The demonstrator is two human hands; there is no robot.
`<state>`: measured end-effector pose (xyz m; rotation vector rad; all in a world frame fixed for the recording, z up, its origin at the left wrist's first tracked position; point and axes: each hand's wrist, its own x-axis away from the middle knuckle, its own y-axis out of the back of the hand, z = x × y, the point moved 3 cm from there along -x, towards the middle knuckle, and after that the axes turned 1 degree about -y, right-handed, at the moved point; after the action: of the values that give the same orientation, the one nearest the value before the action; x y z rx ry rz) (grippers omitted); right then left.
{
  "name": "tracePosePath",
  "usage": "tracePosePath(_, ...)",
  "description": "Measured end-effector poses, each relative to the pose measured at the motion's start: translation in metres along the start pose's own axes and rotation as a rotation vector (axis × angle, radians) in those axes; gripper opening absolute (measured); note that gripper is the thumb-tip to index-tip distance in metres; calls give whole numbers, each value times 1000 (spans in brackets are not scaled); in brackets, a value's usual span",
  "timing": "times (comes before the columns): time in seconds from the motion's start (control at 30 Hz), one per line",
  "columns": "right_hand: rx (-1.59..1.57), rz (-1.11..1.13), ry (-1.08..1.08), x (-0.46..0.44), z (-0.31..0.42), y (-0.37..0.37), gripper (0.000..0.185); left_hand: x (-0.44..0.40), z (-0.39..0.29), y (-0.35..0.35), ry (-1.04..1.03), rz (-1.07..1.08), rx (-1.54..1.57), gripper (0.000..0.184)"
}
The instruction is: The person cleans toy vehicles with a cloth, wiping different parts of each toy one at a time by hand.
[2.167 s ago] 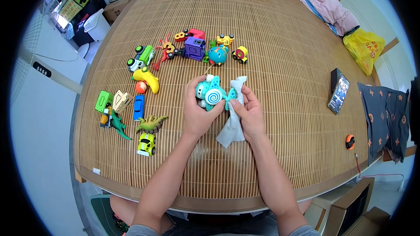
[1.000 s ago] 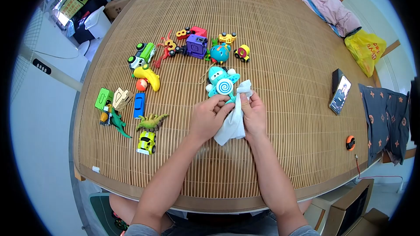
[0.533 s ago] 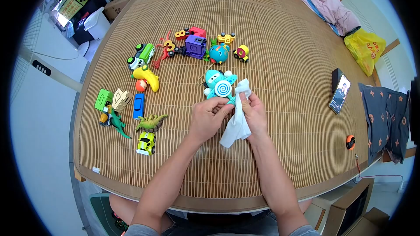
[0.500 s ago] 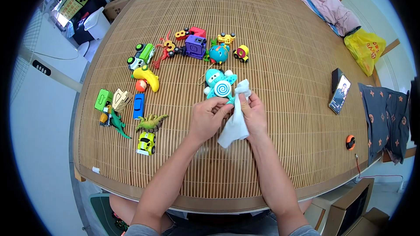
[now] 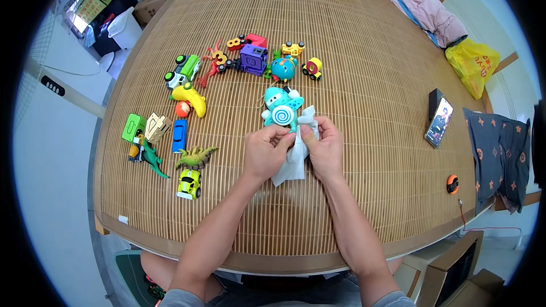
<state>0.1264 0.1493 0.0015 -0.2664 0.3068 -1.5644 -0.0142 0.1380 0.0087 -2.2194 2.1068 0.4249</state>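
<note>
My left hand (image 5: 265,151) is closed around the lower end of a teal toy figure (image 5: 277,98) with a blue-and-white spiral disc on its front. A crumpled white wipe (image 5: 291,166) is pinched in my right hand (image 5: 326,149), its loose end hanging below my fingers. The thumbs almost meet at the toy's lower edge, where the wipe touches or nearly touches it. My fingers hide that part of the toy.
A purple block toy (image 5: 253,59), a teal round toy (image 5: 283,69) and other small toys lie beyond. On the left are a banana toy (image 5: 191,100), a blue car (image 5: 179,136) and dinosaurs. A phone (image 5: 439,120) and an orange round object (image 5: 452,184) sit right.
My right hand has moved slightly left, bringing the wipe closer to the toy's lower edge. The toy and my left hand have shifted a little left, and the toy has turned slightly.
</note>
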Motion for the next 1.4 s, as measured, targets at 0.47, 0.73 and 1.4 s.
tracePosePath(0.47, -236, -44, -70, -11, -4, 8, 23, -1, -4, -5, 122, 15, 114, 20)
tracePosePath(0.73, -354, -4, -144, -12, -5, 7, 26, -10, 13, 9, 256, -168, 356, 26)
tracePosePath(1.4, 48, -47, -31, -8, -8, -4, 29, -15, -3, 12, 116, -151, 368, 43)
